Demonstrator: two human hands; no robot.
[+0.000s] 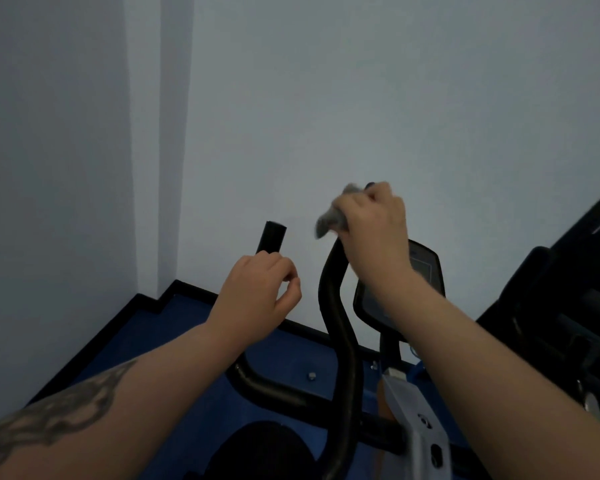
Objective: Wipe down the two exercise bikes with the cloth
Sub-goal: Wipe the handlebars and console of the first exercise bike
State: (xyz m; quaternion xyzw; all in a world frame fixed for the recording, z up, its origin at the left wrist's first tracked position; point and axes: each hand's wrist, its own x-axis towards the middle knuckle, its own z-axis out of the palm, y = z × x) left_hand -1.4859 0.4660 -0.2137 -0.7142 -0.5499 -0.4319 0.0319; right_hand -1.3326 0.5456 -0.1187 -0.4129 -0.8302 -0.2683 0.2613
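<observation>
An exercise bike stands below me with two black foam handlebars. My right hand (373,220) grips a grey cloth (329,221) wrapped over the top of the right handlebar (336,306). The cloth is blurred and sticks out to the left of my fingers. My left hand (260,292) is curled around the left handlebar (272,237), whose tip pokes up above my fingers. The bike's console (426,268) sits just right of my right wrist. A grey frame post (416,420) runs down at the lower right.
A second dark machine (568,306) stands at the right edge. White walls meet in a corner at the left. The blue floor (187,341) has a black skirting along the wall. A black rounded part (257,448) lies at the bottom centre.
</observation>
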